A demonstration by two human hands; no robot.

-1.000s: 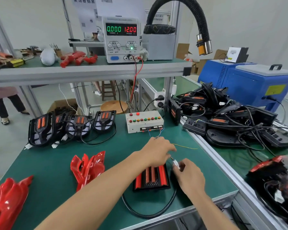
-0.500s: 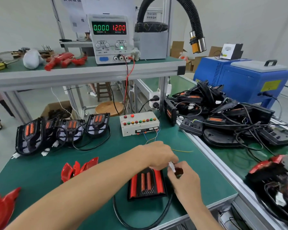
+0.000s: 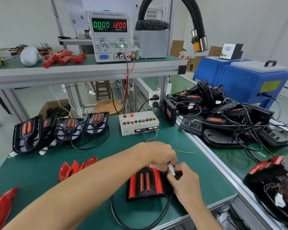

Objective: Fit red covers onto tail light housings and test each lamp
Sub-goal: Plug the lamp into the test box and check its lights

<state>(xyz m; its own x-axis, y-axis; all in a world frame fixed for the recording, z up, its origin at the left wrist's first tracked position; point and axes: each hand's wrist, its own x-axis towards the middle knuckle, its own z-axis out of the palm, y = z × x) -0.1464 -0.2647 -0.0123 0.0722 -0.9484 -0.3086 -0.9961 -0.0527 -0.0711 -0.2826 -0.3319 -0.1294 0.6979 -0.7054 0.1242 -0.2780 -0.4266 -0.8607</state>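
1. While a small white connector (image 3: 171, 168) is being pinched between both hands, the covered tail light (image 3: 145, 183) is lying flat at the near edge of the green bench (image 3: 198, 165), just below and left of them.
2. The connector is being gripped from above by the curled fingertips of the left hand (image 3: 158, 155), whose forearm is reaching across from the lower left.
3. It is being gripped from below by the thumb and curled fingers of the right hand (image 3: 184, 181); whether the plug halves are fully mated cannot be told.
4. A black cable (image 3: 123, 224) is being looped round the front of the lamp on the mat.
5. Loose red covers (image 3: 75, 168) are lying to the lamp's left, with another (image 3: 0, 206) at the left edge.
6. Four uncovered housings (image 3: 63, 128) are being kept in a row at the back left.
7. A button-studded test box (image 3: 138, 122) is sitting behind the hands, thin wires trailing from its front toward them.
8. 0.000 and 12.00 are being displayed by the power supply (image 3: 110, 35) on the upper shelf.
9. A tangled pile of black housings (image 3: 223, 117) is resting on the neighbouring bench to the right.
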